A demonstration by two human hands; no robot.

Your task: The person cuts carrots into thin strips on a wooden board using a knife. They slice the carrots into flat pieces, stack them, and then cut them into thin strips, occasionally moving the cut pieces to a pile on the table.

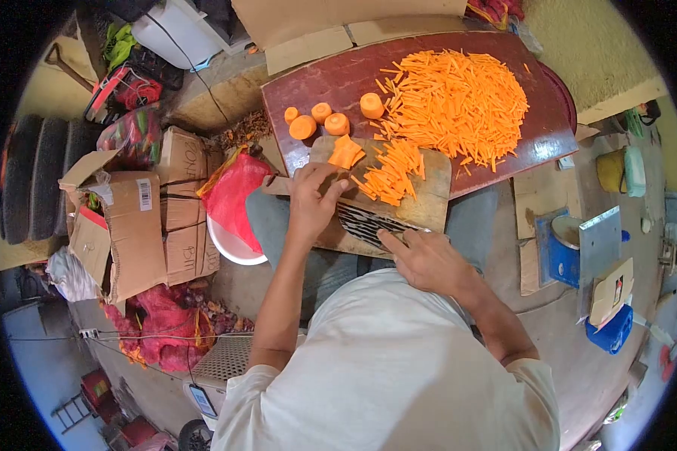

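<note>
My left hand [316, 197] is closed around the handle end of a broad knife [365, 224], whose handle sticks out to the left. My right hand [427, 259] grips the far end of the blade, which is smeared dark and light. The blade lies along the near side of a wooden cutting board [434, 197]. Just beyond it on the board is a small pile of carrot sticks [391, 174]. A stack of carrot slices [346, 152] sits beside them, near my left fingers.
A dark red table [496, 169] holds a large heap of carrot sticks [459, 105] and several carrot chunks [337, 124]. At left are a white basin [233, 252] with a red mesh bag [237, 199] and cardboard boxes [139, 233]. A blue container [563, 252] stands at right.
</note>
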